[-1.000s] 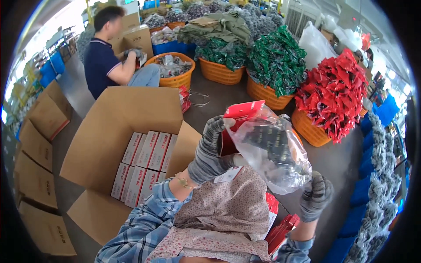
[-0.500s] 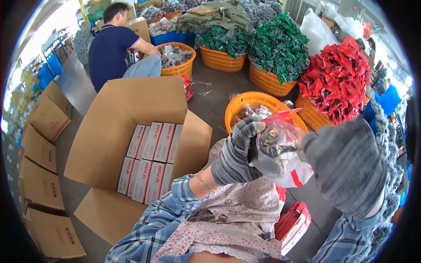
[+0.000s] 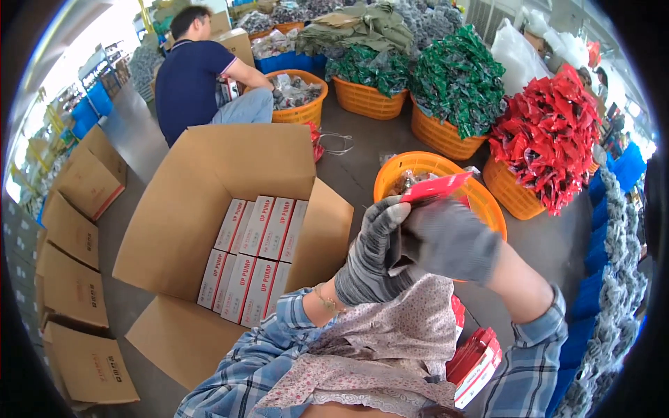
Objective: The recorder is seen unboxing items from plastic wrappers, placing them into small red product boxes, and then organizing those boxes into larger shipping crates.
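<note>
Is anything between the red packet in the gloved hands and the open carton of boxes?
Nothing visible does. The red packet is pinched by the left hand and right hand above the orange basket; the carton lies open at left.

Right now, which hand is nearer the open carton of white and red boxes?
Left. The left hand is raised just right of the open carton; the right hand is farther right, in front of the orange basket.

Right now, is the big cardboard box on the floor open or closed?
Open. The cardboard box has its flaps spread outward, and rows of red-and-white cartons show inside.
</note>
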Action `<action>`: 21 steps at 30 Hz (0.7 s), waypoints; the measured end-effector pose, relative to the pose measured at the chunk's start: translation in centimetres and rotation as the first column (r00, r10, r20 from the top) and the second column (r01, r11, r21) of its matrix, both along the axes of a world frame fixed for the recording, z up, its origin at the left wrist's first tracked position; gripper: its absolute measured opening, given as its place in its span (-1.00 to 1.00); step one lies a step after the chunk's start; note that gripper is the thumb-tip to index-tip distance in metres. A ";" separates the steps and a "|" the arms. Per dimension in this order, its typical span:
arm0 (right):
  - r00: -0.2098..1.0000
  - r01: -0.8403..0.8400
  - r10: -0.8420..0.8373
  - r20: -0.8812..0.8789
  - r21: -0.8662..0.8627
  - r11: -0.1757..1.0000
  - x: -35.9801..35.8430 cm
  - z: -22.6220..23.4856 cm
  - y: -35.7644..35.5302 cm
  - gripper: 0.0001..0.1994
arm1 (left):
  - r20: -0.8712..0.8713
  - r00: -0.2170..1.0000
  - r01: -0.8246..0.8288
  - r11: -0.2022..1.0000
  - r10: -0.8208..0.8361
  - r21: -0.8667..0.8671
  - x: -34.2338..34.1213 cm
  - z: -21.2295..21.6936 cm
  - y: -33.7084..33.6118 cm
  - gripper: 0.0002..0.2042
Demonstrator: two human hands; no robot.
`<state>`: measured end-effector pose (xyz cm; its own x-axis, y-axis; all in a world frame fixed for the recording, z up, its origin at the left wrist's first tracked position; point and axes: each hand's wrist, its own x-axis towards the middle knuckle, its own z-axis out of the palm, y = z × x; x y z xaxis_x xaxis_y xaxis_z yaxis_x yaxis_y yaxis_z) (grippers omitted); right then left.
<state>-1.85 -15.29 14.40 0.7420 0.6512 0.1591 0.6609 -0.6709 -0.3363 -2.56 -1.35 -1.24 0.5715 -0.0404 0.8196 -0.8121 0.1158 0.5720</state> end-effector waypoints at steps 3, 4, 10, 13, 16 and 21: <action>0.997 0.006 0.010 -0.076 0.211 0.978 0.4 -1.4 -1.1 -0.76 | -0.011 0.994 -0.112 0.992 0.113 0.065 -0.1 -0.2 2.5 -0.23; 0.987 0.074 -0.001 -0.159 0.455 0.887 1.3 -3.5 -2.2 -0.73 | -0.026 0.991 -0.129 0.986 0.133 0.108 0.0 0.1 3.1 -0.29; 0.803 0.441 0.372 -0.466 0.884 0.155 1.8 -11.7 -1.2 -0.62 | -0.139 0.977 -0.152 0.984 0.163 0.089 0.4 -0.8 0.2 -0.53; 0.876 0.387 0.212 -0.433 0.894 0.226 0.4 -11.6 0.9 -0.53 | -0.258 0.954 -0.210 0.952 0.151 -0.222 -0.1 0.4 -0.7 -0.59; 0.976 0.146 0.101 -0.195 0.918 0.368 0.9 -12.6 0.6 -0.48 | -0.158 0.893 0.228 0.726 -0.421 -0.648 0.2 -0.3 -0.4 -0.58; 0.949 -0.313 0.197 0.245 0.774 0.550 1.9 -13.1 -1.5 -0.48 | 0.113 0.988 -0.123 0.980 0.106 0.156 1.2 0.1 2.5 -0.61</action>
<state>0.09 -16.84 1.32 0.5032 0.3751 0.7785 0.8319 0.0337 -0.5539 -1.38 1.14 -1.15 0.4920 -0.1166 0.8627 -0.8706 -0.0682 0.4873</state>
